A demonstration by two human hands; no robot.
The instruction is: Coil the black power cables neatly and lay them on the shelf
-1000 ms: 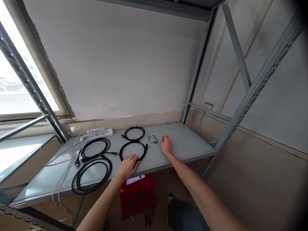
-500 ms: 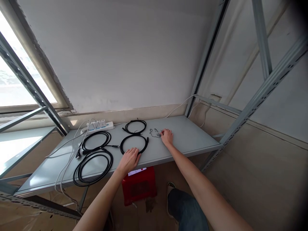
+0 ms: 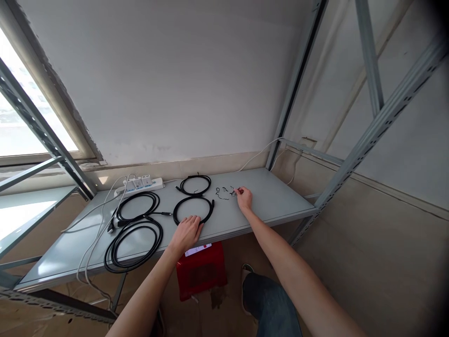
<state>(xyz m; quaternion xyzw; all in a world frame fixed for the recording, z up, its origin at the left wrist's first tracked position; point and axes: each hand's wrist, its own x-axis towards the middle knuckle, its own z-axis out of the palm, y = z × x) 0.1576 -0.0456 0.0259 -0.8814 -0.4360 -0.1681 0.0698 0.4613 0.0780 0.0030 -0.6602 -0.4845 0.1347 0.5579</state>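
My left hand lies on the near edge of a coiled black cable on the grey metal shelf, its fingers resting over the loop. My right hand reaches further back, its fingertips pinched on a small tangle of thin black wire ties. A smaller black coil lies just behind the first one. Two larger black coils lie to the left.
A white power strip with plugs and white leads sits at the back left, near the window. A red plastic stool stands under the shelf. Upright steel posts frame the right side.
My right hand has slid left and back from bare shelf onto the wire ties and closed on them. My left hand has stayed on the coil. The view has tilted slightly.
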